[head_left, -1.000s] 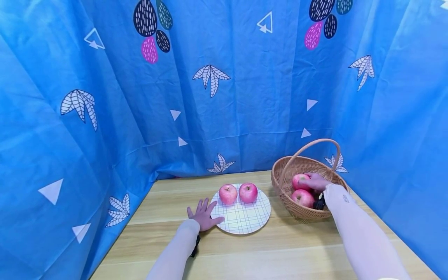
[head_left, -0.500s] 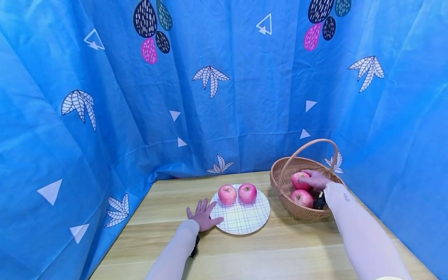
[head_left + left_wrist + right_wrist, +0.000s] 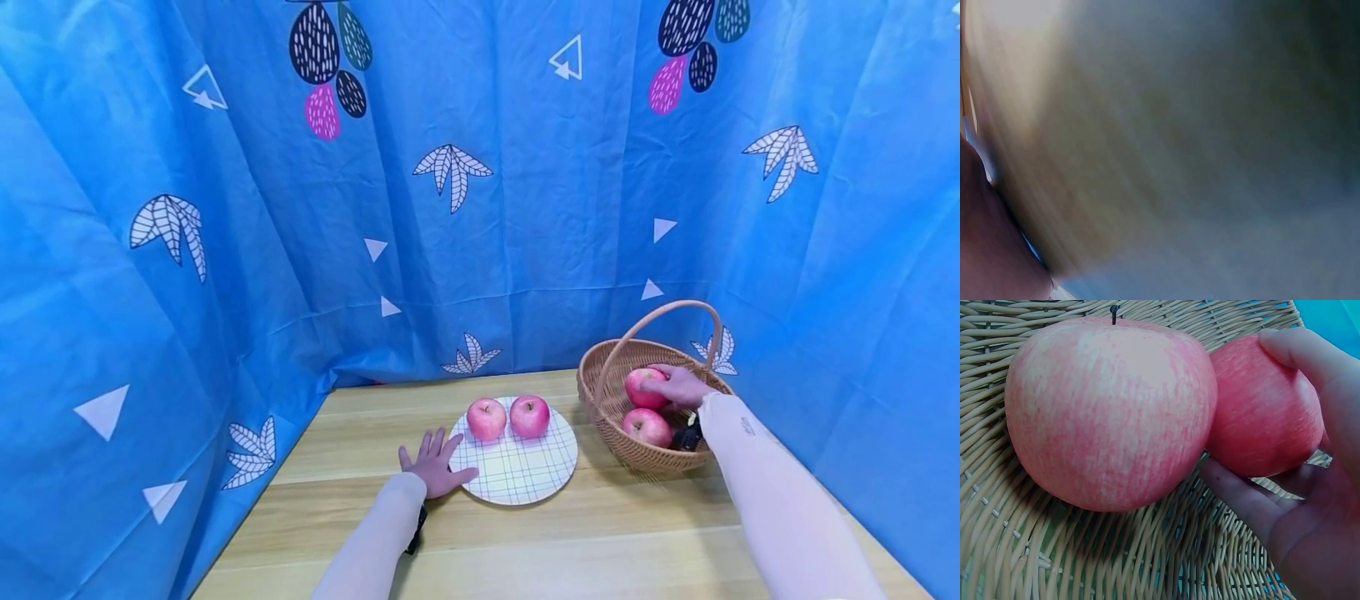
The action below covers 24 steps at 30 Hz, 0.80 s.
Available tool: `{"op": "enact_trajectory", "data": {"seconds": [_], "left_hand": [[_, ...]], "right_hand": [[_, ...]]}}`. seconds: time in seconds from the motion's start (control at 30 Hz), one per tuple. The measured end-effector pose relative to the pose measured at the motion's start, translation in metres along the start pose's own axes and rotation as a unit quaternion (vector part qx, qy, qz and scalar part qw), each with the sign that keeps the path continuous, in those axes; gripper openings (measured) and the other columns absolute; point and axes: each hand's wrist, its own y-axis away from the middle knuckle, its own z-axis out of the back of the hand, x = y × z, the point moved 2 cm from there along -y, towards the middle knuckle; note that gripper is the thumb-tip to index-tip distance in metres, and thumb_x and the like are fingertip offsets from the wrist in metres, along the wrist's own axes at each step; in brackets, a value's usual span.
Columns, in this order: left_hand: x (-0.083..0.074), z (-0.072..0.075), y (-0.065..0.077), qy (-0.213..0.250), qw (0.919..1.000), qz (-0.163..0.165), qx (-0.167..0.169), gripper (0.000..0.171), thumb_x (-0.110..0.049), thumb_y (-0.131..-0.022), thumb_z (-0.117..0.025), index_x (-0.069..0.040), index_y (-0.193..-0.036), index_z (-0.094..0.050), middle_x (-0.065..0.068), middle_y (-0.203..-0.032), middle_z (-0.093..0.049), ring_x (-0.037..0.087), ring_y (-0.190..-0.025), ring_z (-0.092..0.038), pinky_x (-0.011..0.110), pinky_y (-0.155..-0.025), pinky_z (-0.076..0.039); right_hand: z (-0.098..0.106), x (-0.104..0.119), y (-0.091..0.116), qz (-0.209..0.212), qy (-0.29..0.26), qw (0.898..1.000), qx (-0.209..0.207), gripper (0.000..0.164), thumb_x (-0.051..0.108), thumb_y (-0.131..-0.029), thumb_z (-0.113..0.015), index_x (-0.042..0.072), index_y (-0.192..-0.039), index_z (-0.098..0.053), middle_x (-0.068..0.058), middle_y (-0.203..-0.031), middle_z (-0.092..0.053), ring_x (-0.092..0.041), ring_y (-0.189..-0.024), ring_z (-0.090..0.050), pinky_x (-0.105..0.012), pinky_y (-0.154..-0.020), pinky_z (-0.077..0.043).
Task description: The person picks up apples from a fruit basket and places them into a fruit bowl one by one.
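Note:
Inside the wicker basket (image 3: 637, 451), my right hand (image 3: 682, 388) grips the farther red apple (image 3: 643, 388). The right wrist view shows the thumb over the top of that apple (image 3: 1266, 409) and fingers curled beneath it. A second, paler apple (image 3: 1110, 412) sits right against it in the basket. My left hand (image 3: 435, 467) lies with fingers spread at the left rim of a round checked plate (image 3: 517, 475), thumb over the edge. Two apples, one on the left (image 3: 487, 419) and one on the right (image 3: 529, 416), stand at the plate's back.
The basket's arched handle (image 3: 660, 312) rises over its opening. A light wooden table (image 3: 525, 550) carries everything. Blue patterned curtain (image 3: 465, 250) hangs behind and along both sides. The left wrist view is mostly blurred tabletop (image 3: 1116, 156).
My right hand and the apple it grips have barely moved in the basket. The left hand stays at the plate's rim, and the head view has shifted slightly.

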Motion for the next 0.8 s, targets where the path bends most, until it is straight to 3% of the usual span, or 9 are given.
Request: {"op": "enact_trajectory", "data": {"seconds": [0.4, 0.63, 0.8], "left_hand": [[-0.001, 0.0, 0.001, 0.0, 1.0, 0.001, 0.0, 0.1, -0.094, -0.077, -0.036, -0.039, -0.159, -0.024, 0.004, -0.171, -0.01, 0.033, -0.157, -0.002, 0.078, -0.112, 0.006], [-0.001, 0.0, 0.001, -0.002, 1.0, 0.003, 0.0, 0.101, -0.095, -0.076, -0.036, -0.039, -0.159, -0.025, 0.005, -0.171, -0.012, 0.034, -0.157, -0.003, 0.078, -0.111, 0.006], [-0.001, -0.001, 0.001, 0.002, 1.0, 0.001, -0.007, 0.101, -0.095, -0.076, -0.036, -0.038, -0.159, -0.027, 0.005, -0.17, -0.013, 0.035, -0.157, -0.004, 0.079, -0.111, 0.006]], "right_hand": [[0.002, 0.009, 0.001, 0.001, -0.001, 1.0, -0.008, 0.065, 0.035, -0.098, -0.064, -0.008, -0.143, -0.045, -0.015, -0.106, -0.07, -0.017, -0.083, -0.069, -0.044, -0.078, -0.061], [-0.001, 0.018, 0.007, 0.004, -0.018, 1.0, -0.006, 0.064, 0.032, -0.101, -0.061, -0.009, -0.145, -0.041, -0.026, -0.12, -0.063, -0.017, -0.09, -0.068, -0.053, -0.086, -0.059], [0.001, 0.019, 0.007, 0.015, -0.029, 0.999, -0.008, 0.062, 0.03, -0.101, -0.062, -0.009, -0.144, -0.042, -0.026, -0.12, -0.062, -0.019, -0.089, -0.07, -0.056, -0.087, -0.057]]}}
